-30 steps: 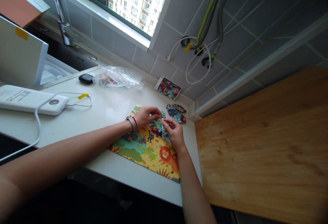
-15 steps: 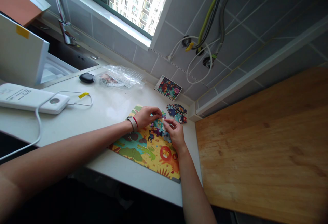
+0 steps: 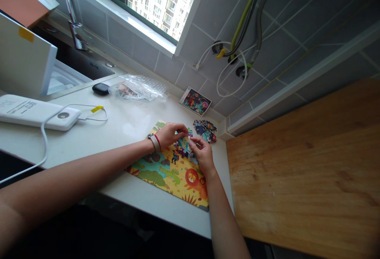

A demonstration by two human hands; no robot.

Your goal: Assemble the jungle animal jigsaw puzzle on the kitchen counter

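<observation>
"Where were the hands?"

"The left hand [image 3: 171,133] was over the far part of the animal board [image 3: 166,178], thumb and fingertips close together; I couldn't tell whether they held anything. The right hand [image 3: 202,152], just to its right, looked pinched on a small pale piece [image 3: 189,139]."

"And the other pieces?"

"A patch of small pieces [image 3: 183,146] lay on the board, partly hidden by the hands. A loose pile [image 3: 204,130] lay on the table [image 3: 130,126], near the board's far right corner, with a picture card [image 3: 195,101] beyond it."

"How was that pinch best handled?"

"Lightly, I thought: grip by the edges so the outline showed, match tab to notch before pressing, then press straight down. The left fingertips were well placed to steady the neighbours, since the patch could have slid."
</observation>
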